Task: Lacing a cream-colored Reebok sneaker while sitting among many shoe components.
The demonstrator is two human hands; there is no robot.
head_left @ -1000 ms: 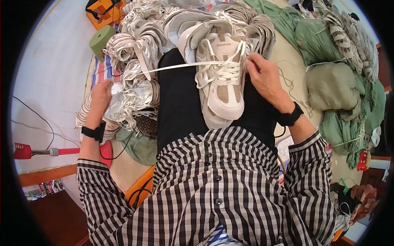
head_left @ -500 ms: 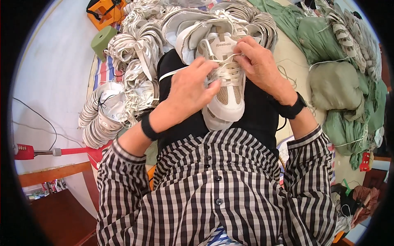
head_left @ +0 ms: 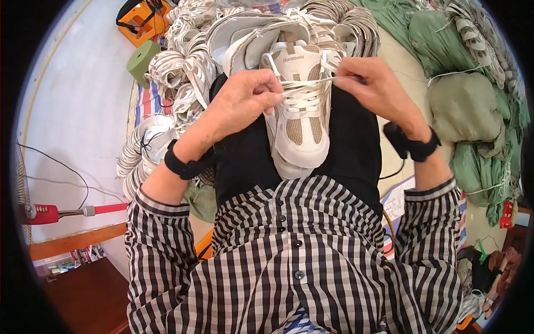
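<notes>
Left hand [head_left: 239, 103] and right hand [head_left: 378, 86] look pinched on the white lace [head_left: 316, 82], shoe [head_left: 303, 146] between both sets of fingers: pull evenly, keep lace flat, untwisted.

Left fingers [head_left: 269, 84] pinched, right fingers [head_left: 349, 69] curled, forearms [head_left: 164, 186] angled inward

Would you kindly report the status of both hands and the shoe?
Left hand and right hand pinching white lace. Shoe over lap, toe toward checked shirt. Nothing visibly blocking hands.
</notes>
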